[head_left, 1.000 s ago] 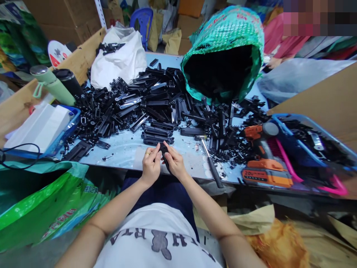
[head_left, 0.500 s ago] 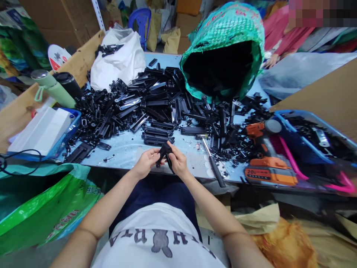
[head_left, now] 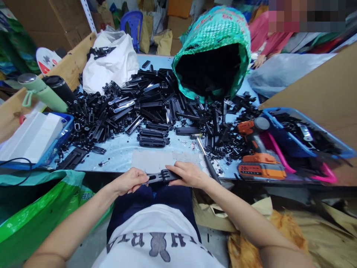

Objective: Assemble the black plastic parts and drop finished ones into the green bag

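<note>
Bracket [head_left: 159, 177], black, now swung crosswise: left hand [head_left: 131, 181] pinches slotted end [head_left: 153, 178], right hand [head_left: 189, 175] grips the other; apparently unfolded, joint [head_left: 165, 175] exposed.

Blue table [head_left: 122, 154], heaped black parts [head_left: 153, 98]

From my remote seat I see 1 orange drill [head_left: 263, 158] standing on it. Left of the drill lie 1 hammer [head_left: 208, 160], stacked black bars [head_left: 152, 140] and, farther left, a white bag [head_left: 111, 67].

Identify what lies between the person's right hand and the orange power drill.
In the head view, a black-handled tool lies between the right hand and the power drill, with small loose parts beside it.
</note>
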Demonstrator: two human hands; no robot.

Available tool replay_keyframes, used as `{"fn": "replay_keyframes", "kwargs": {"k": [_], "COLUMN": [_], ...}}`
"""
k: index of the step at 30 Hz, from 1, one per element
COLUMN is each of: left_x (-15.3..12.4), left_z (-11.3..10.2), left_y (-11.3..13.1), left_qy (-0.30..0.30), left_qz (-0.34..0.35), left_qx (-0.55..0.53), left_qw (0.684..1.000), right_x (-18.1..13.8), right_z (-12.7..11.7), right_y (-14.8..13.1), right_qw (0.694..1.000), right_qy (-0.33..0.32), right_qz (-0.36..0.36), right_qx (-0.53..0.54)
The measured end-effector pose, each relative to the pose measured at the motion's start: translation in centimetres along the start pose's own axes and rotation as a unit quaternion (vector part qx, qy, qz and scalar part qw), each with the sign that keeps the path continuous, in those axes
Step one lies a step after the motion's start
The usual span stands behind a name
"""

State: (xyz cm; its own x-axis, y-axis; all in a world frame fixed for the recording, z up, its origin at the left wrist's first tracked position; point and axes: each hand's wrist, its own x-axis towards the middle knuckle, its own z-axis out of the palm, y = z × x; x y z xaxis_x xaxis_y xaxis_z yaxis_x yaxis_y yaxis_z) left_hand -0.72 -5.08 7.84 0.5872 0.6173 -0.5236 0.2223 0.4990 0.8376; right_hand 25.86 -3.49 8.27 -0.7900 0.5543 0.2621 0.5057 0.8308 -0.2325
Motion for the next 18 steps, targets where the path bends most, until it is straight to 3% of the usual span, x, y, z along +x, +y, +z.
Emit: {"fn": "replay_keyframes", "kwargs": {"k": [2, 4, 6, 8, 9, 11, 15, 18], "left_x": [-1.5, -3.2, -4.9, -5.7, -5.6, -4.2, -1.0, -0.6], "left_z": [-0.5, -1.7, -3.0, -3.6, -3.2, -1.1, 4.1, 5.5], "left_y": [0.0, 0.1, 0.3, 0.5, 0.6, 0.8, 0.3, -0.3], "left_qy": [-0.004, 0.015, 0.083, 0.188, 0.207, 0.164, 0.081, -0.006], "left_qz": [-0.008, 0.001, 0.024, 0.051, 0.038, 0.016, 0.068, 0.09], "left_qx": [0.037, 0.046, 0.036, 0.044, 0.073, 0.131, 0.155, 0.119], "left_qw": [0.999, 0.999, 0.996, 0.98, 0.975, 0.978, 0.982, 0.989], "right_x": [-1.3, -2.9, -4.3, -5.0, -4.9, -3.7, -0.8, -0.7], "right_z": [-0.4, -0.6, -0.9, -1.1, -1.0, -0.7, -0.2, -0.6], "right_y": [-0.3, 0.1, 0.8, 1.1, 0.8, -0.5, -3.3, -4.0], "right_qw": [1.0, 0.999, 0.986, 0.946, 0.925, 0.891, 0.826, 0.763], "right_qy": [-0.003, 0.026, 0.097, 0.175, 0.192, 0.168, 0.054, 0.002], "right_qz": [-0.011, 0.026, 0.132, 0.257, 0.3, 0.327, 0.251, 0.199], "right_qx": [-0.014, 0.003, 0.032, 0.087, 0.133, 0.265, 0.502, 0.615]}}
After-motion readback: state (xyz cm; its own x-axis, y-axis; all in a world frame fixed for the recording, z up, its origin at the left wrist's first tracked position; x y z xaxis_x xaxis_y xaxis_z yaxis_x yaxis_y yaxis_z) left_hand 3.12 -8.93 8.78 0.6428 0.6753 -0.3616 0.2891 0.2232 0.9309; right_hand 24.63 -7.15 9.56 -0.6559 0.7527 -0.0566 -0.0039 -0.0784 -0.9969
